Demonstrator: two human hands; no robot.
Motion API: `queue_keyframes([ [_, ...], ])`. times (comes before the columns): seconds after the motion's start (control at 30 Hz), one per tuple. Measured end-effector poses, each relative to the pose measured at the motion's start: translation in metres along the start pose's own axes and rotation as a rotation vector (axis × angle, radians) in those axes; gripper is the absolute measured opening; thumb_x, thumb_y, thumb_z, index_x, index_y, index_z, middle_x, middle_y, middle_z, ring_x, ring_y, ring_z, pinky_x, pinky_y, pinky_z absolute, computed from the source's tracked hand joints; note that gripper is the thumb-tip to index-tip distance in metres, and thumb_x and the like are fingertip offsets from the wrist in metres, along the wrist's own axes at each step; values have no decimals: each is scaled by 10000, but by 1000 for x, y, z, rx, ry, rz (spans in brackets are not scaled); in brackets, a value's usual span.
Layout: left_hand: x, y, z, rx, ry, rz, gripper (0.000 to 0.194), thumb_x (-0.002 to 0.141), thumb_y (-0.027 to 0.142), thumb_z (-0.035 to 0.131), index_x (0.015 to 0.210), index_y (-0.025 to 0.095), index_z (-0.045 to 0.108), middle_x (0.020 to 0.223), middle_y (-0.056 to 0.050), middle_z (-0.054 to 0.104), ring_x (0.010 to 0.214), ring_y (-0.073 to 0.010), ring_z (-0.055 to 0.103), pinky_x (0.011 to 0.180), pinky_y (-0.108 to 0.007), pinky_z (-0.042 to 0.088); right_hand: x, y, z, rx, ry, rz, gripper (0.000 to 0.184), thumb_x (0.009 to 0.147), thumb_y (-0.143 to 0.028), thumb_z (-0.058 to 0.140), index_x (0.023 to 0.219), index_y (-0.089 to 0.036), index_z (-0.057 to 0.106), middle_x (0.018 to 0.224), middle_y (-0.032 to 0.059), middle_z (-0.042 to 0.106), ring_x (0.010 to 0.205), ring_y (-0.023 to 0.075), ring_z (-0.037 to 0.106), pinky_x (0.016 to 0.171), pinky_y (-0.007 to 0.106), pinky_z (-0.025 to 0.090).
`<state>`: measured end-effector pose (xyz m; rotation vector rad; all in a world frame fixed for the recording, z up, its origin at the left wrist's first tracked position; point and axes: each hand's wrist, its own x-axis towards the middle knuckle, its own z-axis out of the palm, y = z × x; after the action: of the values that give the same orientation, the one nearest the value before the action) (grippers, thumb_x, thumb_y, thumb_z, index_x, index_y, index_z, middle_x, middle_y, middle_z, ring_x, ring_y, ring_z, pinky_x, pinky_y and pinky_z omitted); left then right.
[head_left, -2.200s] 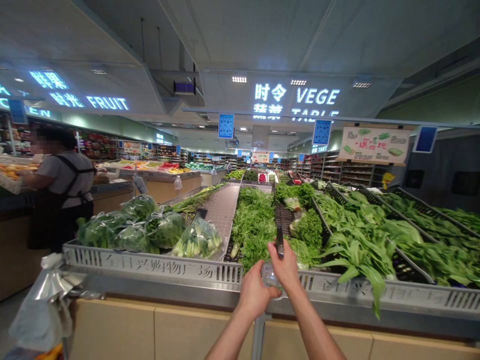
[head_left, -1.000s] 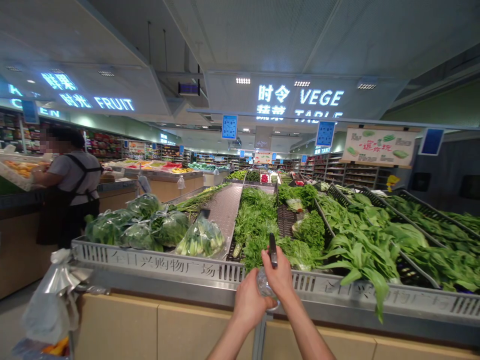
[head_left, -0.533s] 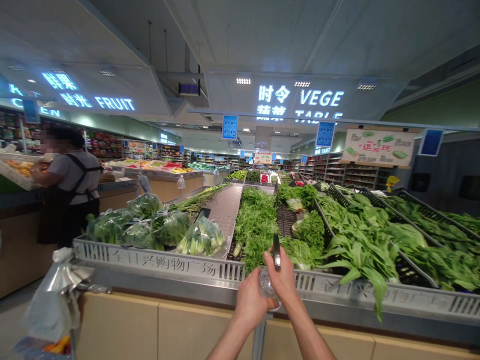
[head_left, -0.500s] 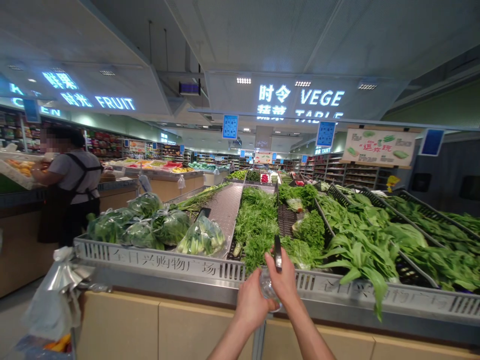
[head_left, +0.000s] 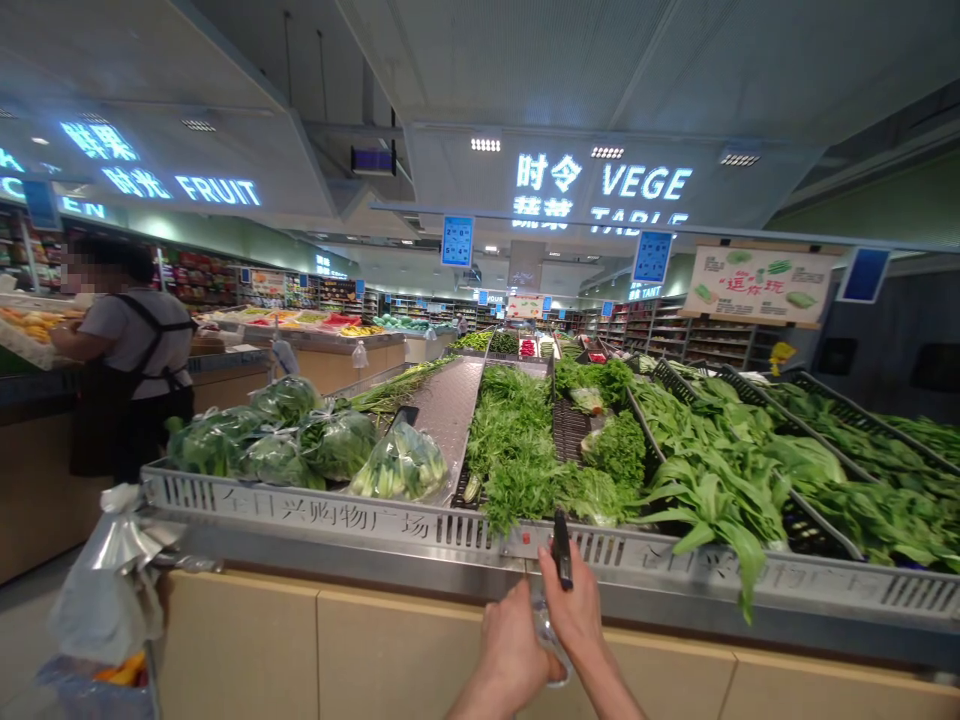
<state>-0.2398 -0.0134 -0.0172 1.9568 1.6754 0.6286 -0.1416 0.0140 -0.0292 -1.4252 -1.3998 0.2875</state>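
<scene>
My left hand (head_left: 510,645) and my right hand (head_left: 579,622) are held together low in front of me, before the metal rail (head_left: 337,515) of a vegetable stand. The right hand is closed on a thin dark object (head_left: 562,547) that sticks up between thumb and fingers. Between both hands is something clear and crinkled (head_left: 546,635), like a plastic bag; the left hand's fingers are curled on it. Leafy greens (head_left: 517,450) lie just beyond the rail.
Bagged greens (head_left: 300,440) lie at the stand's left end. Large-leaf greens (head_left: 720,480) fill the right bins. A person in a dark apron (head_left: 124,370) stands at a fruit counter, far left. A roll of plastic bags (head_left: 112,570) hangs at the stand's left corner.
Both hands have dropped lower and nearer to me, still together with the dark object and the clear plastic. The view has shifted slightly.
</scene>
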Motion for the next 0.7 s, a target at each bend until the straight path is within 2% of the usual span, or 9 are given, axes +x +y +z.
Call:
queue_keyframes([
  [0.17,4,-2,-2,3,8,0,557,362,197,690,884,173,496,943,-62,601,852,-260,554,694,-288,386,3,-6,0,51,16,-31,300,729,-447,411,877,-206,512,836,34,613,771,174,569,680,258,419],
  [0.37,14,-6,-6,-41,99,85,632,375,224,696,961,193,461,969,-33,590,872,-229,550,686,-249,384,12,-22,-4,95,-6,-114,319,750,-427,409,943,-181,468,870,54,593,813,175,556,723,277,407],
  [0.53,17,-3,-18,-82,144,135,644,430,235,672,1025,207,426,968,-12,591,871,-202,551,696,-231,386,26,-33,-2,105,46,-199,351,739,-431,420,968,-168,462,876,58,583,805,171,549,721,288,408],
  [0.7,19,4,-32,-116,223,168,646,457,238,658,1055,182,418,1014,-36,568,915,-208,528,726,-232,390,38,-52,-4,75,81,-250,348,736,-434,420,952,-167,476,868,58,574,789,167,535,706,286,404],
])
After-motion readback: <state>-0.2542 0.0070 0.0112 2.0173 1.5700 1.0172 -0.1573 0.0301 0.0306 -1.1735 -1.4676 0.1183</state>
